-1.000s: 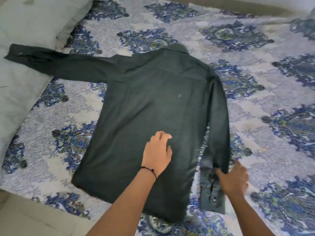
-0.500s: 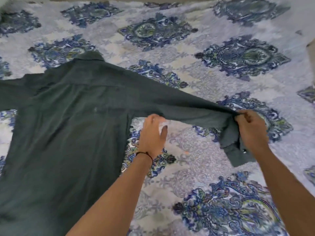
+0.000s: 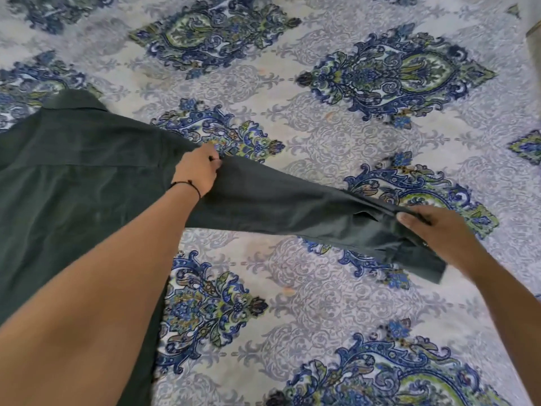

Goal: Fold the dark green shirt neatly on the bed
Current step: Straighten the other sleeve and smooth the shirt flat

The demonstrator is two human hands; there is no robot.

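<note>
The dark green shirt (image 3: 73, 177) lies back-up on the left of the bed, collar at the top left, its body running out of frame at the left and bottom. Its right sleeve (image 3: 292, 209) stretches out to the right across the bedspread. My left hand (image 3: 199, 168) pinches the fabric at the shoulder seam where the sleeve starts. My right hand (image 3: 439, 230) grips the sleeve near the cuff, which hangs just below my fingers. My left forearm covers part of the shirt's lower body.
The bedspread (image 3: 322, 127) is pale grey with large blue and green paisley medallions and fills the view. A sliver of the bed's far edge (image 3: 532, 45) shows at the upper right.
My view has shifted right. My right hand pulled the sleeve out sideways from along the shirt's side. My left hand went from the shirt's back to the shoulder seam and pinched it.
</note>
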